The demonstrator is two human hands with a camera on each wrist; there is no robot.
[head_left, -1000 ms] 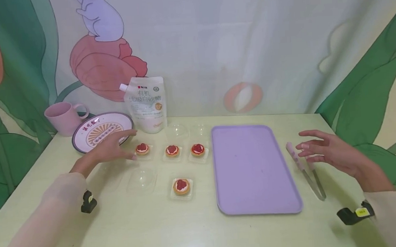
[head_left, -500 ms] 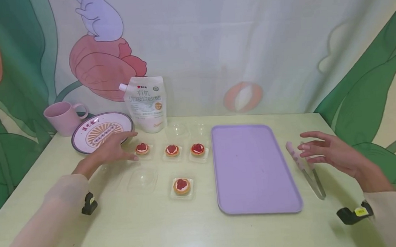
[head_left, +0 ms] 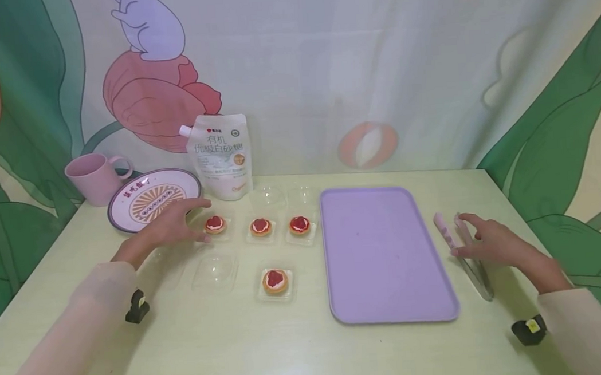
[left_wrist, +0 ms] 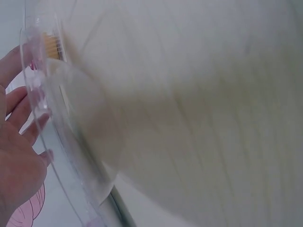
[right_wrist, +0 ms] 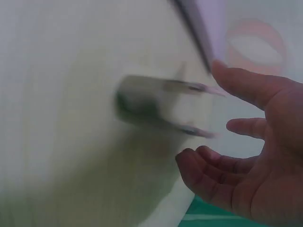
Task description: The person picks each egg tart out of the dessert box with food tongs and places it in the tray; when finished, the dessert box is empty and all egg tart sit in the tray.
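Note:
On the left, my left hand (head_left: 171, 225) has thumb and fingers spread beside the leftmost berry tart (head_left: 215, 225), which sits in a clear plastic container. The left wrist view has its fingers (left_wrist: 29, 124) close to clear plastic. Two more tarts (head_left: 260, 227) (head_left: 299, 225) stand in a row to the right, each on a clear base, and another tart (head_left: 275, 281) sits nearer me. Far right, my right hand (head_left: 495, 244) reaches over tongs (head_left: 475, 274) with pinkish handles and metal ends. In the right wrist view its fingers are spread around the handle ends, gripping nothing.
A purple tray (head_left: 387, 257) lies between tarts and tongs. Clear plastic lids (head_left: 215, 271) are scattered around the tarts. At the back stand a pink mug (head_left: 93, 180), a patterned plate (head_left: 126, 212) and a white pouch (head_left: 221, 158), before a printed curtain.
My right hand has lowered toward the tongs, its thumb and index finger now spread wider across the handles. The left hand has stayed nearly still beside the leftmost tart.

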